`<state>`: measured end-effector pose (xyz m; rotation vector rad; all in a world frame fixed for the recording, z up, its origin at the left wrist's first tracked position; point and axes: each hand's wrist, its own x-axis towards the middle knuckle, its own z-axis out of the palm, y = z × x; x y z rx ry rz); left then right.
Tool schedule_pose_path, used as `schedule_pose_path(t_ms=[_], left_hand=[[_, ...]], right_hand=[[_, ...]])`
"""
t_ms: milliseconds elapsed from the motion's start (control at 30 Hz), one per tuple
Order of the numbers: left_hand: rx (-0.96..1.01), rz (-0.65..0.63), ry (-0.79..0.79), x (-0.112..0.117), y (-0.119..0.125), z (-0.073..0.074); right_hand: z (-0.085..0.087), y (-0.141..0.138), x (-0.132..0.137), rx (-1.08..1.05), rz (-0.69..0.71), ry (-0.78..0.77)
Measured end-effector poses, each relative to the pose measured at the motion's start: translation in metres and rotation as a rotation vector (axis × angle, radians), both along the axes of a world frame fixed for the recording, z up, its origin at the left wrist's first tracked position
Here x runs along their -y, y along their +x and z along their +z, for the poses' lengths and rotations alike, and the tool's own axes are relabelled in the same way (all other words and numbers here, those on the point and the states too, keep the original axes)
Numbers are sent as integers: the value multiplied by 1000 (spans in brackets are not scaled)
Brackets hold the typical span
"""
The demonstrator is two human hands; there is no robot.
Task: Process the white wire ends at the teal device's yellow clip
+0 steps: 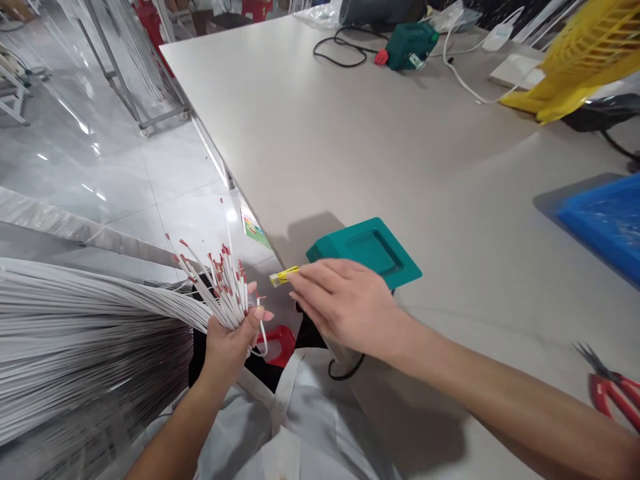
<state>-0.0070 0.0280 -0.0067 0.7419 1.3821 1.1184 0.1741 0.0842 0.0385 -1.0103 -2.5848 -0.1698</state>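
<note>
1. Red-tipped wires (pixel 223 293) are clenched in the left hand (pixel 229 347), lower left.
2. A yellow piece (pixel 283 276), mid-frame, is met by fingers (pixel 307 281) of the right hand (pixel 350 307); whether it is grasped cannot be told.
3. No wire is joined to it yet.

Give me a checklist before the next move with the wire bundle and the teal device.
1. Left hand gripping the wire bundle: ok.
2. Red wire tips fanned above the fist, visible: ok.
3. Right hand over the teal device at the table edge: ok.
4. Yellow piece by the right hand actually pinched: cannot tell.
5. Red scissors lying apart from both hands: ok.
</note>
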Motion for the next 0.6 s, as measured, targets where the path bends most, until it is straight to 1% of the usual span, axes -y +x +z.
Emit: schedule_pose_path(t_ms=[67, 133, 200, 367, 500, 600], left_hand=[[-11, -19, 19, -4, 2, 4], [-3, -25, 32, -8, 4, 6], [17, -22, 32, -11, 5, 6], [56, -3, 6, -19, 8, 4], [70, 2, 5, -23, 10, 5], [55, 1, 8, -25, 12, 4]], right_hand=[[6, 5, -10, 130, -63, 6], [11, 6, -18, 263, -59, -53], [15, 5, -25, 344, -35, -138], [21, 2, -36, 347, -52, -250], [21, 2, -42, 367, 11, -340], [21, 1, -45, 397, 52, -360]])
